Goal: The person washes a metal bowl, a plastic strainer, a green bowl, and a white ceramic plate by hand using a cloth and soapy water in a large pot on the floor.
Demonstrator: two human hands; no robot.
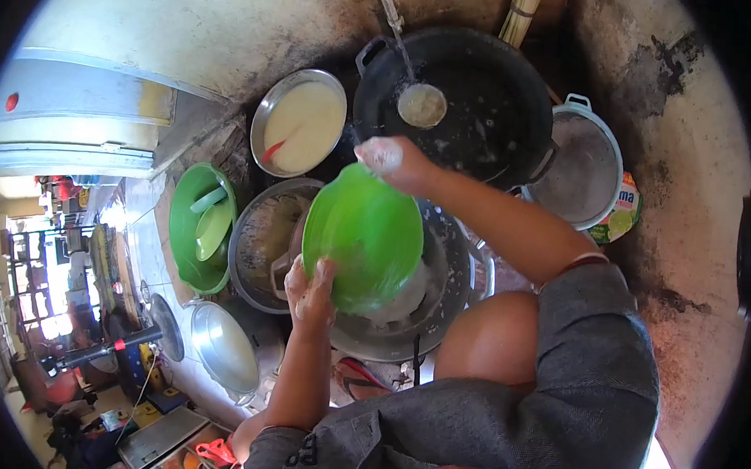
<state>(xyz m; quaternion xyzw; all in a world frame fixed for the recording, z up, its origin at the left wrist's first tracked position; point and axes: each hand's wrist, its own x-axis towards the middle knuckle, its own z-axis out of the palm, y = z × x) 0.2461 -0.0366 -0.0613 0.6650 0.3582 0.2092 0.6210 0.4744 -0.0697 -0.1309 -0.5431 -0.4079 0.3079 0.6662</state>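
A bright green plastic bowl (366, 234) is held tilted over a wide grey metal basin (455, 282), its surface slightly blurred. My left hand (310, 291) grips the bowl's lower left side, thumb lying on the green face. At the upper rim is my right hand (394, 163), with white suds or paste across its fingers. Beneath the bowl, cloudy whitish liquid (404, 295) shows in the basin. Left of it stands a grey pot (256, 229) with pale residue inside, partly covered by the bowl.
Beyond my right hand is a large black wok (500, 108) with a ladle (422, 104). A metal bowl (299, 121) holds creamy batter. A green basin (189, 251) contains smaller dishes. Nearby stand a silver pot (226, 347) and, at right, a lidded pot (576, 168) beside a printed packet (621, 210).
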